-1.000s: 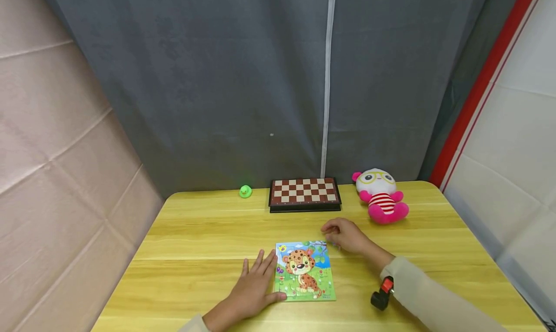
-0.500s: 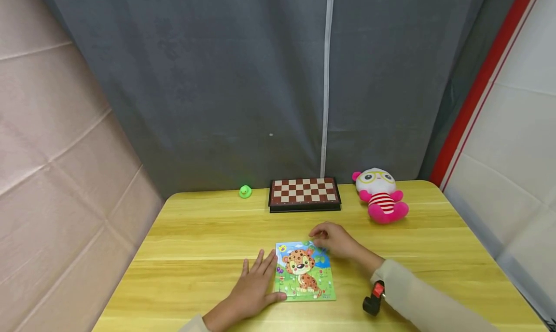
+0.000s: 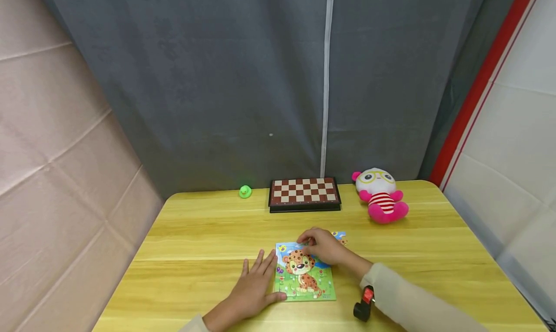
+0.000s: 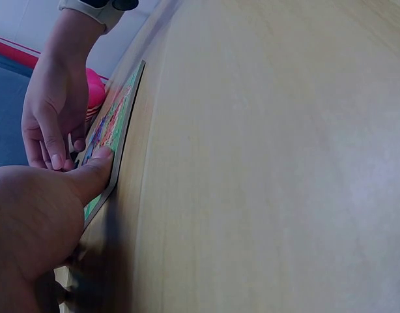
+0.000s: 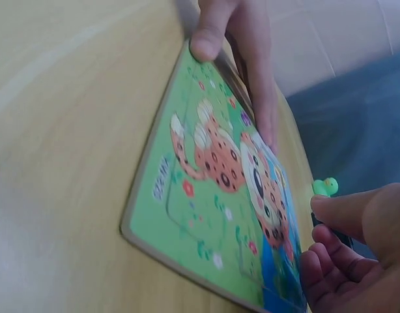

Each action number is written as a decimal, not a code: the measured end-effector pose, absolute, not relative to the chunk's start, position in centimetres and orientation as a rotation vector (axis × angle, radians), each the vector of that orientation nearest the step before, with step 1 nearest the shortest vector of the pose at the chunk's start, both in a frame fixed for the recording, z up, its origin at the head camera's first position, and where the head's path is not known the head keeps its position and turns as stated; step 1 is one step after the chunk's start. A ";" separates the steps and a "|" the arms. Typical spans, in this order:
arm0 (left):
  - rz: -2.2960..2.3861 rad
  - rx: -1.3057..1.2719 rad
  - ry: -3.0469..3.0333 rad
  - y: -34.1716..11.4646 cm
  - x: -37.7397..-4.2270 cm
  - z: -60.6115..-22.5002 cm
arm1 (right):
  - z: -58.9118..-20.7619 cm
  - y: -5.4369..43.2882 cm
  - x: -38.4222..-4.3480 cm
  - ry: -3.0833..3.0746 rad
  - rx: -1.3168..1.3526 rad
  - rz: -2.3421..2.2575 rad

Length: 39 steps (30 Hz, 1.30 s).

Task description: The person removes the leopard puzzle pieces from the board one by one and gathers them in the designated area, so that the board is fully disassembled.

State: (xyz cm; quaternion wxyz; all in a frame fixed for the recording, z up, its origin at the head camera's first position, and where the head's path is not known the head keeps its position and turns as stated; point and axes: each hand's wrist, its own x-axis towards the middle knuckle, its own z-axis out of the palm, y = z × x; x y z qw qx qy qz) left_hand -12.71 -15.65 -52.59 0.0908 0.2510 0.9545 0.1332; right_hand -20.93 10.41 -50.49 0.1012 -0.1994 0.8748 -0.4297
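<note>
Since the earlier frames, the right hand (image 3: 325, 246) has moved to the left along the far edge of the picture puzzle (image 3: 304, 280), and a small spotted picture (image 3: 339, 236) has come into view behind it, while the left hand (image 3: 256, 283) has stayed in its place. The largest thing is the dark grey curtain (image 3: 217, 81), which hangs behind the wooden worktop (image 3: 195, 235). At the back of this worktop is a checkered board (image 3: 305, 192) in brown and cream, with a black base. To the right of it sits a plush toy (image 3: 384, 201), pink and white, with yellow glasses and a striped body. The puzzle lies flat on the worktop, in front of the board and between the two hands; it shows a spotted cub on green grass. Of the hands, the left one is flat, its fingers straight and spread against the left side of the puzzle, its thumb resting on the near left corner. The right one has bent fingers at the far edge, and I cannot tell whether they grip something. A small green duck (image 3: 245, 191) is left of the board. The spotted picture is partly hidden by the right hand, so I cannot tell how it lies
</note>
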 end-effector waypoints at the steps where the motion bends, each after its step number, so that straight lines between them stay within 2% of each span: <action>1: 0.396 0.747 2.836 -15.7 -12.7 -52.6 | -50.6 10.2 -20.9 2.590 -0.601 -1.258; 39: 0.372 0.763 2.838 -15.8 -13.0 -53.0 | -50.9 7.9 -19.9 2.671 -0.603 -1.049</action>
